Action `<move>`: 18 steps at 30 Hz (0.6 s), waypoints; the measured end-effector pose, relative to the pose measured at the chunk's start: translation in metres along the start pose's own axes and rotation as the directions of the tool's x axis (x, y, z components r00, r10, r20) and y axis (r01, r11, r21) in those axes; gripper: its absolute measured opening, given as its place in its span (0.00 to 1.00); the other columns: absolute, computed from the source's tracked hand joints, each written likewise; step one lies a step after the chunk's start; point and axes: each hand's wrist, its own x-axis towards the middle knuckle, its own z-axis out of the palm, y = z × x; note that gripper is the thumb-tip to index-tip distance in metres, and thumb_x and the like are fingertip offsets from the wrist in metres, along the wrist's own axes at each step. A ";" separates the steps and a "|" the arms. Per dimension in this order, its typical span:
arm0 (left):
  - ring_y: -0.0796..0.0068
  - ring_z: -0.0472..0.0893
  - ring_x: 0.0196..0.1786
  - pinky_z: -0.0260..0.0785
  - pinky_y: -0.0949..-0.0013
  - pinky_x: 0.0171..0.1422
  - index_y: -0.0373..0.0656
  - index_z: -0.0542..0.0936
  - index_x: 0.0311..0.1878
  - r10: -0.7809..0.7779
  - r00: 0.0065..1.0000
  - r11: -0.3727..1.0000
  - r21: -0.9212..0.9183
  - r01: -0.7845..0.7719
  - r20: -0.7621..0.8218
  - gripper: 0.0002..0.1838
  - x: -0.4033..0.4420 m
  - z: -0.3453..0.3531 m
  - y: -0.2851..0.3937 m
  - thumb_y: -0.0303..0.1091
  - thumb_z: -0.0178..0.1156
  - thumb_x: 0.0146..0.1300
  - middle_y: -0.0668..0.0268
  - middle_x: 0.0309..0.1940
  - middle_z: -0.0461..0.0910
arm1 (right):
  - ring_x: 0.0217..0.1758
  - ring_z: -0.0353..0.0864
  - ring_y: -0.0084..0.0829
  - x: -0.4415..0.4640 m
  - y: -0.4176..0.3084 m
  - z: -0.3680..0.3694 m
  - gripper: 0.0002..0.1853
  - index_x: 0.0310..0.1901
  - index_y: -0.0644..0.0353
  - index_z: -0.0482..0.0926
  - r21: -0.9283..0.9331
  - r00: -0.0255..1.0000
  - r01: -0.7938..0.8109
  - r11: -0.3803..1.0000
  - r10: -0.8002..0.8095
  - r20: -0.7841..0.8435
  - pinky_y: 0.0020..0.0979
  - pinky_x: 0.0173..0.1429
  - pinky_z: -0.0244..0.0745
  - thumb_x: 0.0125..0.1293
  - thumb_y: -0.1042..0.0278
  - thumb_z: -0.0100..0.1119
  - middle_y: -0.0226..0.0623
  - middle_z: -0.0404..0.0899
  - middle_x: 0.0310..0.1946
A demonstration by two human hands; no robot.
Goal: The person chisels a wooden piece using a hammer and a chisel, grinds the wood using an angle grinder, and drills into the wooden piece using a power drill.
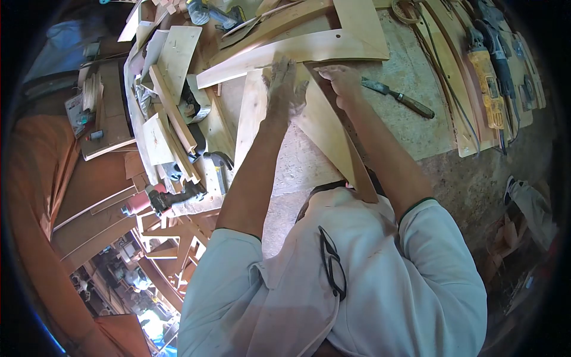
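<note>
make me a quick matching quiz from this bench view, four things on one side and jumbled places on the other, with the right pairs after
Things
1. chisel
2. eyeglasses
3. yellow power tool
4. left hand

Places
A. next to a blue power tool, toward the picture's right edge
B. touching pale wood at the upper middle
C. hanging on the front of the shirt
D. lying on the bench, close to the right hand

Right pairs: 1-D, 2-C, 3-A, 4-B
</note>
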 end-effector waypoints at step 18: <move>0.40 0.54 0.82 0.41 0.28 0.81 0.39 0.66 0.77 0.022 1.000 0.999 0.036 -0.021 -0.017 0.37 -0.001 0.003 -0.003 0.48 0.61 0.70 0.49 0.80 0.58 | 0.41 0.87 0.45 0.048 0.050 0.020 0.04 0.33 0.58 0.87 -0.873 0.768 0.487 0.028 -0.491 0.412 0.41 0.42 0.80 0.57 0.73 0.65 0.47 0.87 0.34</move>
